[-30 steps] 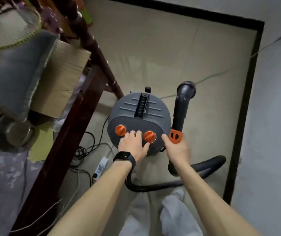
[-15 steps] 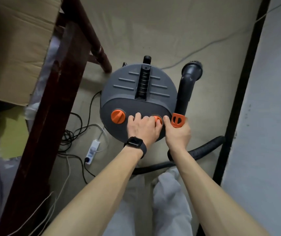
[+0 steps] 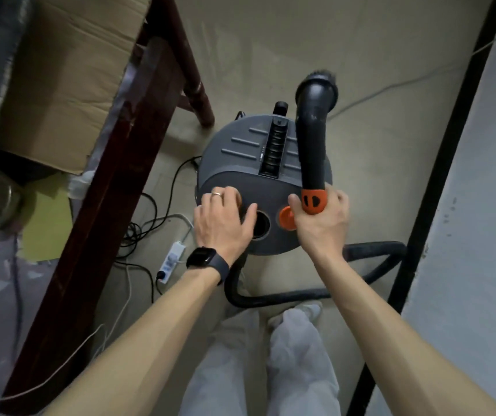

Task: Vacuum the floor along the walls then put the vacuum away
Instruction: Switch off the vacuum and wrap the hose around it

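Left hand (image 3: 222, 220) has slid leftward across the front of the vacuum (image 3: 240, 163), grip unclear; right hand (image 3: 322, 223) clenches the tube (image 3: 313, 139) above it. Table leg (image 3: 194, 76), power strip (image 3: 172, 259) and cables (image 3: 153, 205) crowd the floor (image 3: 270, 55) left; wall (image 3: 481, 235) right.

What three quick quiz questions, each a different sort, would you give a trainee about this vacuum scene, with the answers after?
1. True or false: the right hand grips the black wand just below its orange collar.
2. Which wrist wears the watch? A) left B) right C) neither
3. Fill in: the white power strip lies on the floor to the person's ___ of the vacuum.

Key: 1 true; 2 A; 3 left.
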